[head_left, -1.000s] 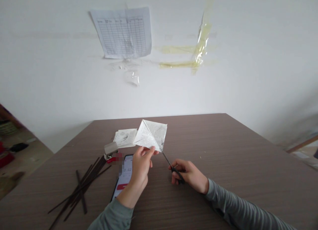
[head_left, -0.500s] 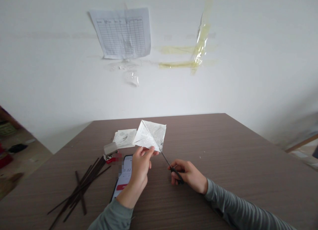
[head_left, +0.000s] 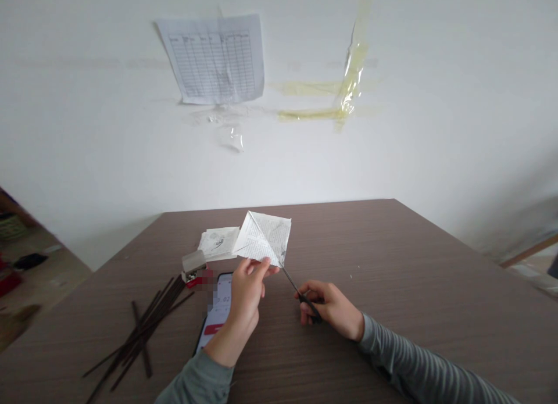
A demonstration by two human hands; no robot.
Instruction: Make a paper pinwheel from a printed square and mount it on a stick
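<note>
My left hand (head_left: 249,293) pinches the lower edge of a small square of printed paper (head_left: 264,236), holding it tilted over the table. A diagonal crease or line crosses the paper from its top corner to its lower right corner. My right hand (head_left: 329,308) is closed round the black handles of a pair of scissors (head_left: 310,306). The scissors' blades look nearly closed and point up and left, their tips meeting the paper's lower right corner close to my left fingertips. Whether the blades grip the paper, I cannot tell.
On the brown table (head_left: 392,264) a stack of paper squares (head_left: 218,243) lies behind a small open box (head_left: 195,266) of tiny pieces. A phone (head_left: 217,314) is partly under my left wrist. Several dark thin sticks (head_left: 139,334) lie crossed at left. A printed sheet (head_left: 213,58) is taped to the wall.
Almost nothing differs. Both hands, the paper and the scissors stay in practically the same place.
</note>
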